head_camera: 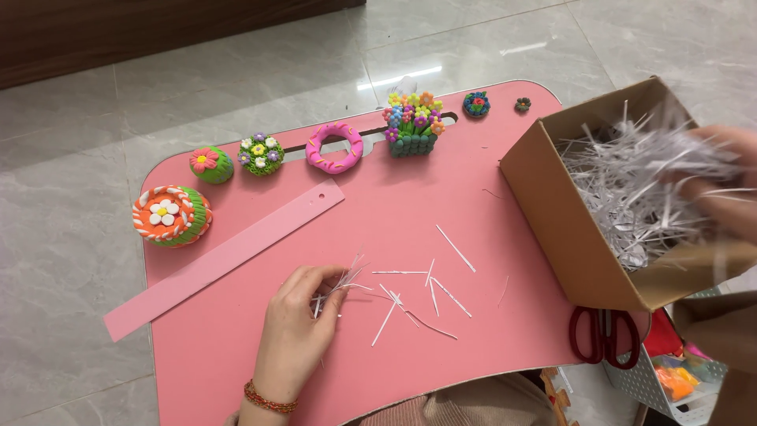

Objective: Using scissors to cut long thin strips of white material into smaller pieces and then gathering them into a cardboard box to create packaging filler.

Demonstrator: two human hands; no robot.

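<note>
Left hand [293, 319]: fingers pinched on small bunch of white paper shreds [335, 288], low on pink tabletop [473, 205]. Right hand [721, 185]: blurred inside cardboard box [564, 229] of shredded paper; closure indeterminate. Risk: box overhangs tabletop edge, may tip; loose strips [430, 296] scatter. Clay flower models [412, 122] along far edge. Grey tiled floor [71, 221].

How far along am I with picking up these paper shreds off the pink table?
Part way. Your left hand pinches a small bunch of white paper strips, and your right hand, blurred, is in the cardboard box full of shredded paper. Left: several loose strips lie scattered on the pink table.
</note>
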